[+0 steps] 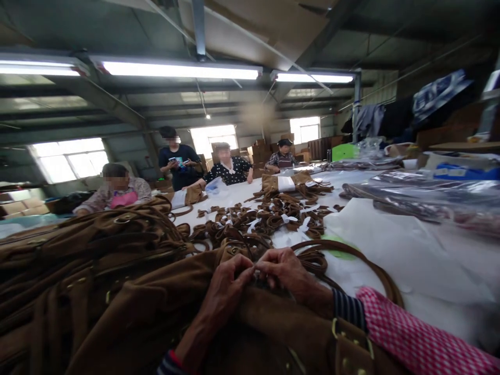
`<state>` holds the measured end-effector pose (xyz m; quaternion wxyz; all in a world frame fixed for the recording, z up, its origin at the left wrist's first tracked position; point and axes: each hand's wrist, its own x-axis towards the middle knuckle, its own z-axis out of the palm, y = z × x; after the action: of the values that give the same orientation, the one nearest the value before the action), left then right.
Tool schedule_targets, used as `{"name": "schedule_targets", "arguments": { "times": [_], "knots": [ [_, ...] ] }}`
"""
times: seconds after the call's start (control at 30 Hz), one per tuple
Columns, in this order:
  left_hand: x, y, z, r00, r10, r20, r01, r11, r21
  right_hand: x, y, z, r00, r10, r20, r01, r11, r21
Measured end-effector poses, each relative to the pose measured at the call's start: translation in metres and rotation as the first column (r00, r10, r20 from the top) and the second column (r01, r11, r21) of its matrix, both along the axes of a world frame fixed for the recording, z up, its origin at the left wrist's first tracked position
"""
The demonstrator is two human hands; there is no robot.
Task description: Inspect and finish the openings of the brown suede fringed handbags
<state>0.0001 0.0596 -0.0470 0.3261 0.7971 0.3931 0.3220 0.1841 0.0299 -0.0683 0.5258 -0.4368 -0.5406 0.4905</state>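
Observation:
A large brown bag [281,328] with brass-coloured buckles lies right in front of me. Over its upper edge, my left hand [230,278] and my right hand [287,268] meet, thumbs and fingertips pinched close together. Whatever sits between the fingertips is too small and dark to name. A brown strap [367,263] curves out past my right wrist onto the white table [394,245]. Just beyond my hands lie many coiled brown straps [269,221] with white ties or tags.
More brown bags [78,260] are heaped on the left. Plastic-wrapped goods [433,195] lie at the right, near white sheeting. A wrapped brown bundle [285,182] rests farther back. Several people are around the table's far side; a standing person [177,166] holds a phone.

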Motion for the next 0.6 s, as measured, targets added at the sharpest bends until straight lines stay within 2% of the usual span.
{"name": "schedule_targets", "arguments": {
  "times": [0.13, 0.43, 0.6],
  "knots": [
    [0.000, -0.007, 0.000, 1.000, -0.013, 0.027, 0.013, 1.000, -0.023, 0.004, -0.002, -0.004, 1.000, 0.021, -0.019, -0.022, 0.999, -0.025],
    [0.011, -0.015, -0.002, 0.991, 0.131, -0.009, -0.130, 0.988, 0.085, -0.002, 0.003, -0.011, 0.990, -0.019, -0.137, 0.008, 0.997, -0.079],
    [0.012, -0.017, -0.004, 0.986, 0.161, -0.032, -0.156, 0.979, 0.128, -0.002, 0.005, -0.012, 0.992, -0.017, -0.124, 0.003, 0.994, -0.110]
  ]
}}
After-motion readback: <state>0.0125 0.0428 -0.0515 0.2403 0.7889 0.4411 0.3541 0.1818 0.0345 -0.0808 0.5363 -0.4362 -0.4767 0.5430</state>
